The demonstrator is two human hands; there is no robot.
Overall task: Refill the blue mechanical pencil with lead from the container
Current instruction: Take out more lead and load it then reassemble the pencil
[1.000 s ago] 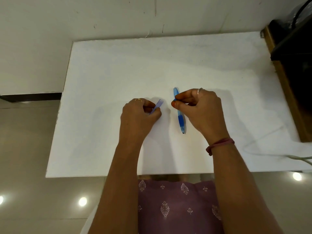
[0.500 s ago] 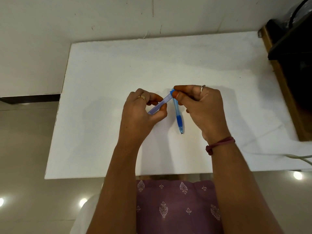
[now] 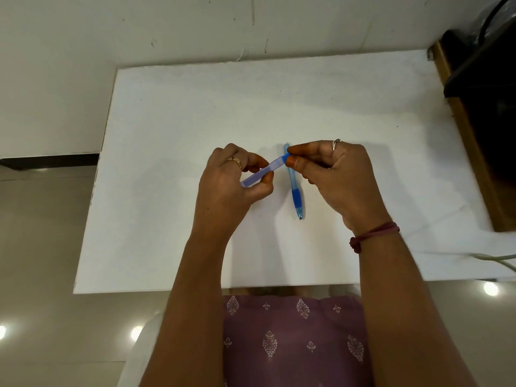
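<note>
The lead container (image 3: 261, 172) was gripped in the closed left hand (image 3: 231, 185), above the white table (image 3: 167, 163). Its blue cap end (image 3: 286, 157), toward 2 o'clock, was pinched by the right hand (image 3: 335, 177). The blue mechanical pencil (image 3: 294, 188) apparently lay flat below, tip toward 6 o'clock.

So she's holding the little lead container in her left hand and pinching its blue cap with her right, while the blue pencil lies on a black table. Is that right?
Nearly, but the table is white, not black, as the head view shows. The rest holds: the left hand holds the lead container, the right hand pinches its blue cap, and the blue pencil lies on the table.
</note>
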